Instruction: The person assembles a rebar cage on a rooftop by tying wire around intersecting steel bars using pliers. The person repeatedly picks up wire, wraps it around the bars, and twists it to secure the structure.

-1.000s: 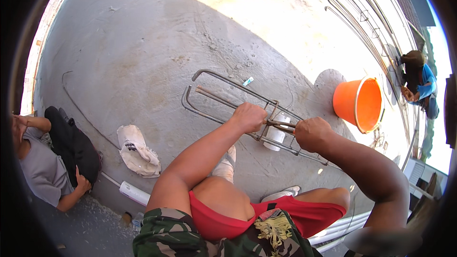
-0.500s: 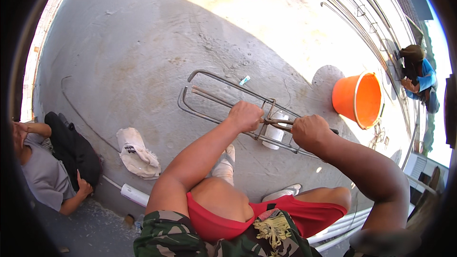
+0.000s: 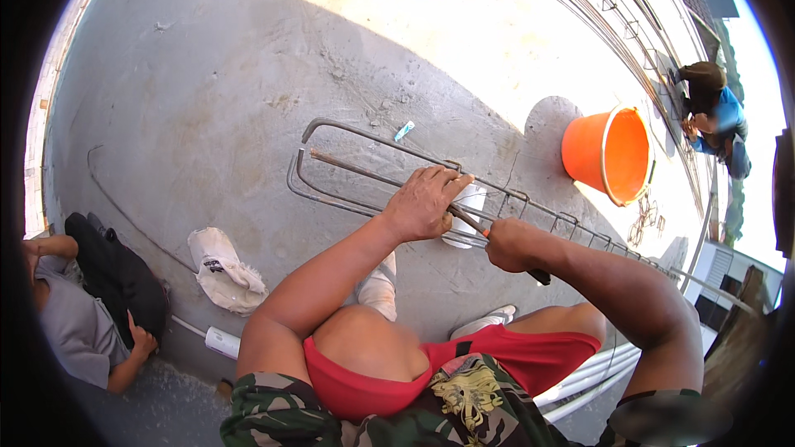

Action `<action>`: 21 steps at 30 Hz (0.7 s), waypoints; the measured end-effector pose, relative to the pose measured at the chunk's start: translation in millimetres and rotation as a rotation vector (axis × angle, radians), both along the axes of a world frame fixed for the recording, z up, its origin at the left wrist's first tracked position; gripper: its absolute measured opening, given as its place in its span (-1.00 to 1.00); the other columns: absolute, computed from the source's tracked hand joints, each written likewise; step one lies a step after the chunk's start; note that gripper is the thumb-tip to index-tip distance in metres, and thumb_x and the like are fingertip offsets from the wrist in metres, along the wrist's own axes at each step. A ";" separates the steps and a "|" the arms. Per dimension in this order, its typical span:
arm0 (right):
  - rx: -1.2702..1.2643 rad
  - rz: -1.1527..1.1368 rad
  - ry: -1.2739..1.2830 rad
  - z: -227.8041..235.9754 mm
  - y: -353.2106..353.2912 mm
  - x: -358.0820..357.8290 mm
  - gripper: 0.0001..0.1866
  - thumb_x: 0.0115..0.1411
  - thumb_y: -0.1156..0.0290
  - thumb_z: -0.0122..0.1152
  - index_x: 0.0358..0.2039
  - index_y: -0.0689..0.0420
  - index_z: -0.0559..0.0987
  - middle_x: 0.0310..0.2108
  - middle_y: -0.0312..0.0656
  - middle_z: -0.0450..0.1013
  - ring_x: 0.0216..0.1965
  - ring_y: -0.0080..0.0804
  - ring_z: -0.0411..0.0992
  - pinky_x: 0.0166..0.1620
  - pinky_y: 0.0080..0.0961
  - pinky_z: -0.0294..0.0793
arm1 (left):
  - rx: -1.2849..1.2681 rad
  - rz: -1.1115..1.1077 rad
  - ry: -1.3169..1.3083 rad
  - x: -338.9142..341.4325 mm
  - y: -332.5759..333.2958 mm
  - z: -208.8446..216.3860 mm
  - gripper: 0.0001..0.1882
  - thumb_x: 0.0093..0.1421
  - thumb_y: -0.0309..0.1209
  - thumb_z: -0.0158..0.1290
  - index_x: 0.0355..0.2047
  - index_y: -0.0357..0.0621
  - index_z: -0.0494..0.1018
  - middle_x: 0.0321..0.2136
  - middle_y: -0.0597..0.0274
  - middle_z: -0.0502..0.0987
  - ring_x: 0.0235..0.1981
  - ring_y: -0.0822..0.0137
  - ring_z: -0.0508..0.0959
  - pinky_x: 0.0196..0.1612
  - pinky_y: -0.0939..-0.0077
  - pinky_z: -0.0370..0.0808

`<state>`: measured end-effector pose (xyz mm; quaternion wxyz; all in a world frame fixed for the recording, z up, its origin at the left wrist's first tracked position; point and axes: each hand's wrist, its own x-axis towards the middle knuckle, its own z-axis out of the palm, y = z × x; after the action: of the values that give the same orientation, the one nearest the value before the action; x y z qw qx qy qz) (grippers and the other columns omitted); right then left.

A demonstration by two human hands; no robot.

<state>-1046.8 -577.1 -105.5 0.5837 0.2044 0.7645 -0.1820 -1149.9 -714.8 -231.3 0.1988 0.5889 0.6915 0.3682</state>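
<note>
A long rebar cage (image 3: 377,137) with hooked bar ends and several stirrups stretches in front of me, from the middle toward the lower right. My left hand (image 3: 418,205) is wrapped over its bars, fingers reaching across to the upper bar and the thumb underneath. In my right hand (image 3: 513,245) are long-handled pliers (image 3: 470,219), their head pointing at the bars beside my left hand. That head is partly hidden by my left fingers, so its jaws cannot be made out. Behind the bars stands a white cylinder (image 3: 474,198), partly covered.
An orange bucket (image 3: 590,151) stands to the right. A whitish cap (image 3: 225,271) lies on the concrete at left, near a seated person (image 3: 79,306). Another person (image 3: 716,116) crouches at far right by more rebar (image 3: 609,33). White pipes (image 3: 592,381) lie beside my leg.
My left hand has loosened from a fist and now lies over the bars with longer fingers. My right hand has shifted slightly left and down with the pliers, which now tilt more steeply.
</note>
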 end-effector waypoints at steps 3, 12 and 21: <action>-0.137 -0.262 -0.173 1.8 22.4 -20.9 -0.67 0.18 0.29 0.06 -0.40 0.37 0.53 -0.50 -0.03 0.52 -0.53 -0.25 0.56 -0.43 -0.32 0.59 | 0.138 0.019 -0.206 33.2 10.6 5.8 -0.23 -0.16 -0.39 0.34 0.10 -0.14 0.31 -0.15 0.02 0.47 -0.08 -0.03 0.48 -0.01 0.13 0.41; 0.485 0.693 0.317 37.6 -9.0 -16.1 -0.68 0.15 0.22 0.19 -0.29 0.27 0.54 -0.45 -0.08 0.53 -0.35 -0.22 0.58 -0.34 -0.16 0.55 | -0.010 0.061 -0.411 41.9 39.5 -16.3 -0.57 -0.11 -0.51 0.26 -0.23 -0.16 0.32 -0.38 -0.05 0.51 -0.29 -0.15 0.52 -0.25 0.08 0.44; -0.116 -0.446 -0.470 35.7 43.8 -53.5 -0.63 0.08 0.29 0.16 -0.29 0.42 0.49 -0.49 0.01 0.51 -0.54 -0.20 0.54 -0.52 -0.25 0.59 | 0.299 0.169 -0.279 58.6 35.6 11.8 -0.54 -0.14 -0.50 0.26 -0.22 -0.10 0.31 -0.48 0.03 0.49 -0.39 -0.02 0.53 -0.32 0.19 0.45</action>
<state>-1100.3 -533.3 -69.9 0.7007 0.3694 0.5335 -0.2965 -1091.3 -679.2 -219.5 0.1714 0.4949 0.6419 0.5601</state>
